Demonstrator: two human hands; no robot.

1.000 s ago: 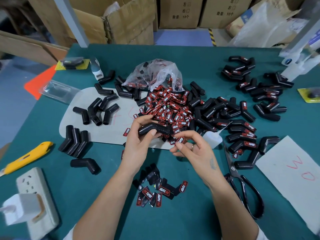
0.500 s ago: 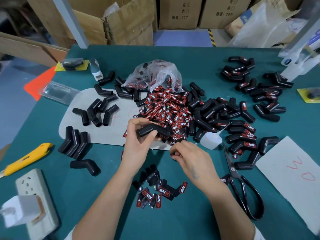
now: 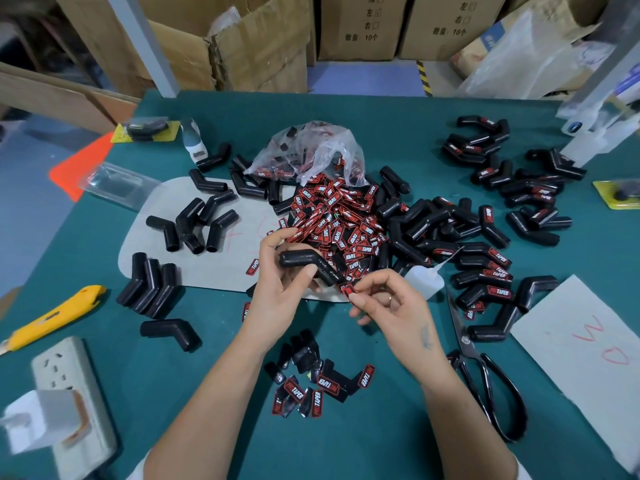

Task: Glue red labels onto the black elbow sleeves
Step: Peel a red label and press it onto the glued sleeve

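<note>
A: At centre of table [image 3: 398, 126], left to right: left hand [image 3: 277, 289] curled round black elbow sleeve [image 3: 308, 262], held just above the surface, long axis running left to right, bend uppermost, right end dipping toward the other hand.

B: Right hand [image 3: 391, 306]?

A: Just beside that lower end. Thumb and forefinger pinching one red label [image 3: 348, 289], remaining fingers loosely curled. Label nearly touching sleeve end; actual contact not discernible.

B: Glue?

A: Glue bottle [image 3: 424, 276] lying behind right hand, untouched. Nearer to right hand.

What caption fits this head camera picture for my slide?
Left hand holds a black elbow sleeve; right hand pinches a red label beside it.
</note>
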